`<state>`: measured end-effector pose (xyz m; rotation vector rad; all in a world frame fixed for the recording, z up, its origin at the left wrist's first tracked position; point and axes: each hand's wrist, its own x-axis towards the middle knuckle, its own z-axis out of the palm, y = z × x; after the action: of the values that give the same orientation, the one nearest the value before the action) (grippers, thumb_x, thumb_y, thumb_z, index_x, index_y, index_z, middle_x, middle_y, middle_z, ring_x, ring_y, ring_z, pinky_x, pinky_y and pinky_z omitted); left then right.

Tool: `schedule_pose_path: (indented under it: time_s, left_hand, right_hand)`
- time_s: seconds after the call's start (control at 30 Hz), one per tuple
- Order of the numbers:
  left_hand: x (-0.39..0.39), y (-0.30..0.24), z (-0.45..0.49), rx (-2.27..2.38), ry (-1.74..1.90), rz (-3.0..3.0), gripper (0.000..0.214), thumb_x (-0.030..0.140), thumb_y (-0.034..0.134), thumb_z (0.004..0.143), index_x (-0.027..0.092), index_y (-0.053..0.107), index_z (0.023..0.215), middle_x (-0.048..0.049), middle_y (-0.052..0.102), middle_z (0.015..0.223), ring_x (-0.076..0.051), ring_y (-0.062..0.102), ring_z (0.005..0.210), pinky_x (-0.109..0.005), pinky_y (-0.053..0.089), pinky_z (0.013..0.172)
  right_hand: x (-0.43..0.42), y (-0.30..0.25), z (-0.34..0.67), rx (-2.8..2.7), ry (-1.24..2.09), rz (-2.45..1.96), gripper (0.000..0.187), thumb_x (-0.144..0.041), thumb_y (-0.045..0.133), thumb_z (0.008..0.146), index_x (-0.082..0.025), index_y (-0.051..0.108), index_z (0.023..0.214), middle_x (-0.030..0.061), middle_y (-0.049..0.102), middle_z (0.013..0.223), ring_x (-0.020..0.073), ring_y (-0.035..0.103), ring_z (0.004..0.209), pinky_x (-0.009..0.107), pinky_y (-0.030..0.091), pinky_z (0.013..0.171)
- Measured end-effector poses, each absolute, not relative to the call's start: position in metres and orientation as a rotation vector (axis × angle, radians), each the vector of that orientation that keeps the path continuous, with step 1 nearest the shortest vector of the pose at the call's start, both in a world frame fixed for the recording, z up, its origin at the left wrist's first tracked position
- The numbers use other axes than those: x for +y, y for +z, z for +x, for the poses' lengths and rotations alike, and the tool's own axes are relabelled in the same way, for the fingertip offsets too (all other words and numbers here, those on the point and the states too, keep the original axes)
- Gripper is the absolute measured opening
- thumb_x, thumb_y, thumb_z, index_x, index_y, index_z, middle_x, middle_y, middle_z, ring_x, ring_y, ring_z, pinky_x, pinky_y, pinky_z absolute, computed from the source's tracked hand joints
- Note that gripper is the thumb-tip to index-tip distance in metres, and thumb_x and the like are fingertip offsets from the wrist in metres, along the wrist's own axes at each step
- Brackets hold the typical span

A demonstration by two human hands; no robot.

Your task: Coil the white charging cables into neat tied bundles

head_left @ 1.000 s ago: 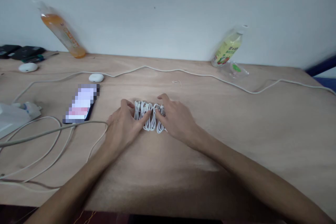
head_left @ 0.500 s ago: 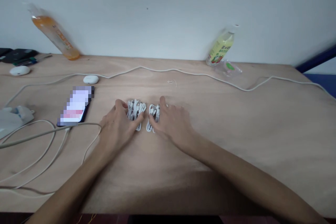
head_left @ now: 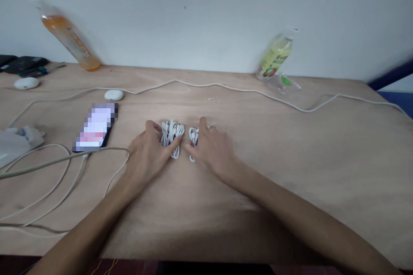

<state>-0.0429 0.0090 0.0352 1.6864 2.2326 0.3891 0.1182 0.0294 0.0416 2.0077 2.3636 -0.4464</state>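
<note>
Two groups of coiled white cables lie side by side on the wooden table, with a narrow gap between them. My left hand (head_left: 150, 148) has its thumb and fingers closed around the left white cable bundles (head_left: 172, 133). Around the right white cable bundles (head_left: 193, 136) is my right hand (head_left: 214, 148), with its thumb at the near left side and its fingers over the far side. Much of the right group is hidden under that hand. Both forearms reach in from the near edge.
A phone (head_left: 96, 126) with a cable plugged in lies left, near a white earbud case (head_left: 114, 95). One long white cord (head_left: 226, 87) crosses behind the hands. An orange drink bottle (head_left: 71, 43) and a yellow-green bottle (head_left: 275, 56) lean by the wall. A plastic bag (head_left: 19, 144) sits left.
The whole view has shifted slightly. My right hand covers more of its cables, and the gap between the two groups is a little wider. My left hand keeps its hold.
</note>
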Motion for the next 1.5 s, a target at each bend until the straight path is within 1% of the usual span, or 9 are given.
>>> schedule_pose_path:
  time_s: [0.2, 0.4, 0.8, 0.97, 1.17, 1.27, 1.37, 1.43, 1.5]
  left_hand:
    - [0.008, 0.034, -0.044, 2.214, 0.425, 1.692, 0.044, 0.065, 0.069, 0.091, 0.026, 0.054, 0.106, -0.0079, 0.078, 0.086, -0.040, 0.079, 0.094, -0.046, 0.057, 0.079]
    - [0.008, 0.035, -0.044, 2.203, 0.442, 1.678, 0.043, 0.067, 0.063, 0.092, 0.026, 0.053, 0.104, -0.0083, 0.078, 0.086, -0.039, 0.078, 0.093, -0.046, 0.056, 0.080]
    - [0.009, 0.035, -0.045, 2.185, 0.432, 1.649, 0.043, 0.067, 0.055, 0.095, 0.026, 0.054, 0.106, -0.0085, 0.078, 0.089, -0.038, 0.078, 0.095, -0.046, 0.055, 0.084]
    - [0.010, 0.036, -0.045, 2.177, 0.433, 1.628, 0.043, 0.066, 0.049, 0.096, 0.025, 0.055, 0.108, -0.0101, 0.080, 0.092, -0.039, 0.077, 0.097, -0.046, 0.053, 0.085]
    - [0.009, 0.038, -0.047, 2.185, 0.477, 1.618, 0.040, 0.059, 0.039, 0.100, 0.025, 0.057, 0.109, -0.0119, 0.080, 0.089, -0.040, 0.077, 0.096, -0.045, 0.050, 0.082]
    - [0.009, 0.037, -0.050, 2.203, 0.498, 1.596, 0.042, 0.058, 0.035, 0.102, 0.025, 0.058, 0.112, -0.0130, 0.081, 0.089, -0.042, 0.077, 0.100, -0.046, 0.050, 0.081]
    - [0.010, 0.037, -0.053, 2.218, 0.538, 1.535, 0.042, 0.056, 0.033, 0.102, 0.025, 0.059, 0.113, -0.0150, 0.083, 0.097, -0.042, 0.077, 0.104, -0.047, 0.051, 0.083]
    - [0.012, 0.037, -0.054, 2.220, 0.566, 1.491, 0.040, 0.055, 0.033, 0.102, 0.026, 0.059, 0.111, -0.0151, 0.083, 0.100, -0.042, 0.077, 0.104, -0.047, 0.051, 0.084]
    - [0.013, 0.036, -0.056, 2.214, 0.582, 1.468, 0.040, 0.054, 0.032, 0.102, 0.026, 0.059, 0.108, -0.0148, 0.082, 0.097, -0.042, 0.076, 0.102, -0.048, 0.051, 0.086]
  right_hand:
    - [0.029, 0.039, 0.116, 2.333, -0.453, 2.031, 0.059, -0.053, 0.059, 0.107, -0.009, 0.054, 0.147, 0.0275, 0.080, 0.117, 0.0360, 0.080, 0.105, 0.039, 0.059, 0.082]
    - [0.030, 0.046, 0.118, 2.323, -0.554, 2.004, 0.047, -0.038, 0.060, 0.106, -0.011, 0.055, 0.144, 0.0273, 0.078, 0.124, 0.0370, 0.078, 0.113, 0.042, 0.060, 0.088]
    - [0.024, 0.041, 0.122, 2.407, -0.612, 2.043, 0.032, -0.028, 0.064, 0.099, -0.015, 0.059, 0.127, 0.0219, 0.078, 0.118, 0.0345, 0.076, 0.111, 0.038, 0.059, 0.084]
    - [0.025, 0.038, 0.123, 2.371, -0.701, 2.117, 0.041, -0.028, 0.066, 0.096, -0.013, 0.055, 0.133, 0.0214, 0.079, 0.115, 0.0349, 0.077, 0.108, 0.037, 0.056, 0.081]
    - [0.031, 0.043, 0.120, 2.470, -0.807, 2.176, 0.044, -0.035, 0.066, 0.094, -0.014, 0.053, 0.129, 0.0201, 0.081, 0.108, 0.0342, 0.078, 0.096, 0.036, 0.052, 0.073]
    - [0.034, 0.052, 0.107, 2.556, -0.847, 2.182, 0.045, -0.039, 0.068, 0.093, -0.015, 0.052, 0.128, 0.0189, 0.081, 0.108, 0.0348, 0.078, 0.097, 0.037, 0.054, 0.073]
    - [0.038, 0.056, 0.089, 2.573, -0.920, 2.161, 0.044, -0.039, 0.070, 0.093, -0.016, 0.053, 0.127, 0.0193, 0.081, 0.109, 0.0356, 0.079, 0.099, 0.038, 0.056, 0.073]
    - [0.040, 0.054, 0.078, 2.572, -0.920, 2.156, 0.042, -0.040, 0.070, 0.096, -0.017, 0.054, 0.127, 0.0203, 0.081, 0.110, 0.0364, 0.079, 0.103, 0.038, 0.058, 0.075]
    - [0.041, 0.051, 0.072, 2.529, -0.899, 2.193, 0.040, -0.041, 0.067, 0.101, -0.014, 0.055, 0.127, 0.0227, 0.081, 0.112, 0.0375, 0.079, 0.106, 0.040, 0.059, 0.077]
